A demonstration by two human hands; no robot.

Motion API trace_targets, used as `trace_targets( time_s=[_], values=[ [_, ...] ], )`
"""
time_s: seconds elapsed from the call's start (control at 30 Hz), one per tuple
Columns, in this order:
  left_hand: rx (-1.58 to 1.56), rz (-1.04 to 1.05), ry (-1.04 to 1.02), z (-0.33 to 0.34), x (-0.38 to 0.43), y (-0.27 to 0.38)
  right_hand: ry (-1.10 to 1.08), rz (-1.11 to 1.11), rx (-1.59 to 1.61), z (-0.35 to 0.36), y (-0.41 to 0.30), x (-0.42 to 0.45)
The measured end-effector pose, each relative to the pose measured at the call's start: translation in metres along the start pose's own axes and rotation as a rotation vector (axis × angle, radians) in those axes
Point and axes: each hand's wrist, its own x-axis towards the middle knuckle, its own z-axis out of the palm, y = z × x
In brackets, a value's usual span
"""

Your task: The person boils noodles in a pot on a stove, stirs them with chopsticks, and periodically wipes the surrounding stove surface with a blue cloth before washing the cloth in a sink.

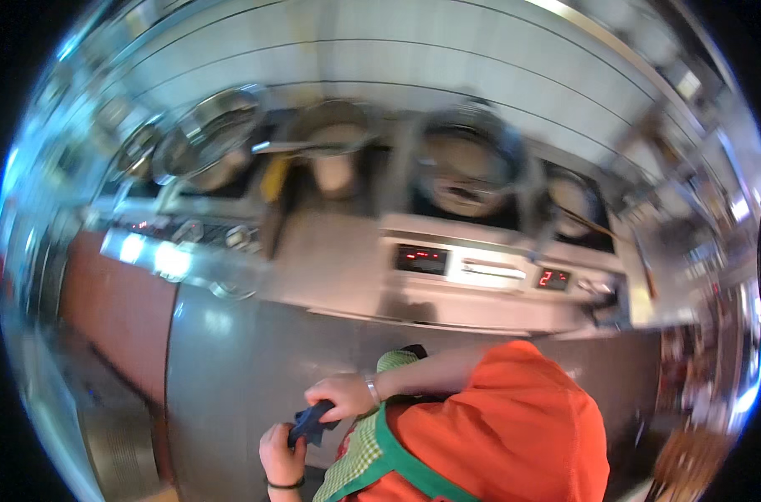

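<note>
A dark blue cloth (311, 423) is bunched between my two hands, low in the picture and in front of the green checked apron (361, 445). My left hand (282, 453), with a dark band at the wrist, grips its lower left end. Its upper right end is in my right hand (342, 396), which has a silver bracelet at the wrist. The hands are close together but apart, and the cloth's middle shows between them. Part of it is hidden by the fingers.
Beyond my hands runs a cooking range (330, 251) with red lit displays. On it stand a large metal pot (468, 157), a smaller pan (572, 201) at right, and several blurred pans at left. A brownish-red panel (117, 301) lies at left. Shelving with blurred items is at the right edge.
</note>
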Motion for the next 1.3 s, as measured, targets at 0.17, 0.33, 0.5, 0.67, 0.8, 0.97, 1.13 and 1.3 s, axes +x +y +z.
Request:
trace_targets(
  time_s=[0.17, 0.33, 0.5, 0.67, 0.8, 0.97, 1.13, 1.3],
  values=[
    [0.113, -0.231, -0.001, -0.067, 0.012, -0.131, -0.150, -0.080, -0.031, 0.006, 0.022, 0.139],
    [-0.206, -0.539, 0.016, -0.142, 0.016, -0.236, -0.404, 0.121, -0.075, 0.021, 0.051, 0.304],
    [-0.413, -0.790, 0.131, -0.215, 0.020, -0.315, -0.549, -0.067, -0.194, 0.041, 0.061, 0.483],
    [-0.478, -0.872, 0.365, -0.277, 0.032, -0.430, -0.737, -0.206, -0.285, 0.067, 0.069, 0.656],
    [-0.814, -0.827, 0.493, -0.303, 0.046, -0.563, -0.672, -0.258, -0.182, 0.103, 0.080, 0.792],
    [-0.650, -0.766, 0.563, -0.407, 0.132, -0.733, -0.462, 0.025, -0.193, 0.124, 0.101, 0.961],
    [-0.722, -0.577, 0.668, -0.516, 0.263, -0.849, -0.265, 0.587, 0.768, 0.142, 0.159, 1.117],
    [-0.258, -0.067, 0.226, -0.566, 0.406, -0.971, -0.270, 0.692, 1.211, 0.150, 0.231, 1.277]
  ],
)
